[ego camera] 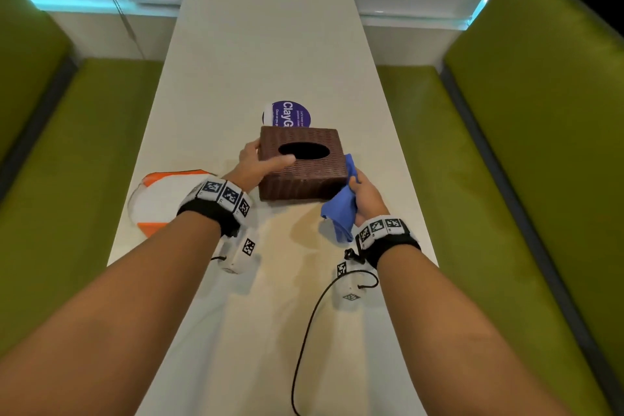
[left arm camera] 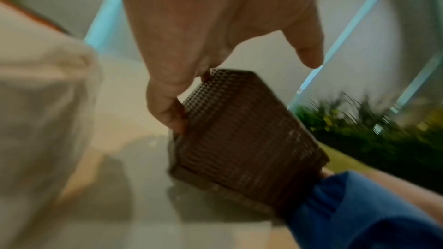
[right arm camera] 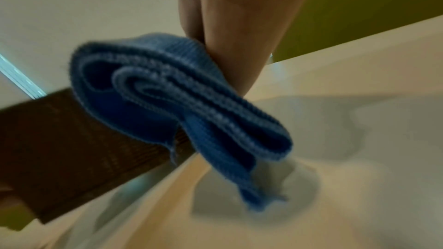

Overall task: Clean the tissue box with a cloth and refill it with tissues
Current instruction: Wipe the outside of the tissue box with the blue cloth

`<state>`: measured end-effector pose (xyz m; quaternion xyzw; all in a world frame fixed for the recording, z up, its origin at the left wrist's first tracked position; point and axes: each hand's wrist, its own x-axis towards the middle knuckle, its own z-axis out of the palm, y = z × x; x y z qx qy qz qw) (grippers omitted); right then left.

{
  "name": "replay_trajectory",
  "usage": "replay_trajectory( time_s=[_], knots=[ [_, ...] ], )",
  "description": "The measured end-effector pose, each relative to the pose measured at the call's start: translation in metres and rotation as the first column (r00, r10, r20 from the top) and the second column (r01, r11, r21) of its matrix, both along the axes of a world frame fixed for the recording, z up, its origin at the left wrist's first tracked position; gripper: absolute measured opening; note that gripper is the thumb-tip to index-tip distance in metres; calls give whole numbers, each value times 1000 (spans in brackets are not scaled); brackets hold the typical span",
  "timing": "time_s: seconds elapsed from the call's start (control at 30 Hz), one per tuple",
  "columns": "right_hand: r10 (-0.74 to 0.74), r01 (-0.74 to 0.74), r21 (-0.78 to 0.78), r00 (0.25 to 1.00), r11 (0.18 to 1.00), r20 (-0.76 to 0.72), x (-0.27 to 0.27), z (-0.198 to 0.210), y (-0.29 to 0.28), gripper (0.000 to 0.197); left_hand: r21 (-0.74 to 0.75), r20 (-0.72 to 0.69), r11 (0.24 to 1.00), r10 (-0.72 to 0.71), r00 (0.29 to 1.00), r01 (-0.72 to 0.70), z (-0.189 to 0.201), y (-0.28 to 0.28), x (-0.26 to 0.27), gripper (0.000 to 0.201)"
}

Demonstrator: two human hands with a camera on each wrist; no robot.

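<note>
Now mid-wipe: left hand (ego camera: 261, 162) clamps the tissue box (ego camera: 304, 162) while right hand (ego camera: 366, 197) grips the cloth (ego camera: 341, 209) against its side, with refilling seemingly next.

L hand (left arm camera: 203, 35) gripping brown box (left arm camera: 244, 139), blue cloth (left arm camera: 359, 215) at far corner

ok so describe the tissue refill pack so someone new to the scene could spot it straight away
On the long pale table between the green benches, look left of the brown woven tissue box, just beyond the left hand's wrist. The soft white pack with orange edges lies flat there, the only white and orange thing on the table.
</note>
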<state>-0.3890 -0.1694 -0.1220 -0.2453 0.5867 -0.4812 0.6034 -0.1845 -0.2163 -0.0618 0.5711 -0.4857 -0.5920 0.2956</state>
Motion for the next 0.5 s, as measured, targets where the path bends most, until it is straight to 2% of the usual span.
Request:
replay_trajectory(
  time_s=[0.1, 0.13, 0.23, 0.33, 0.4, 0.5],
  knots=[
    [-58, 58, 0, 998, 998, 31, -12, 3, 10, 39, -90, 224, 971, -197, 954, 221, -7, 6, 6, 117],
    [-53, 53, 9, 998, 999, 27, -16, 4, 13, 38, -101, 283, 954, -244, 928, 281, -11, 8, 8, 128],
    [-26, 26, 22, 999, 999, 20, -23, 9, 22, 38, -114, 405, 929, -279, 871, 351, -17, 11, 9, 129],
    [21, -21, 24, 1000, 999, -12, -28, 24, 29, 38, -168, 375, 930, -245, 894, 326, -15, 16, 9, 137],
    [61, -60, 22, 997, 998, -37, -33, 33, 32, 37, -164, 410, 938, -218, 886, 306, -20, 20, 13, 142],
    [112, -108, 54, 990, 993, -88, -36, 44, 38, 37, -115, 400, 953, -215, 891, 281, -27, 31, 18, 124]
  ],
)
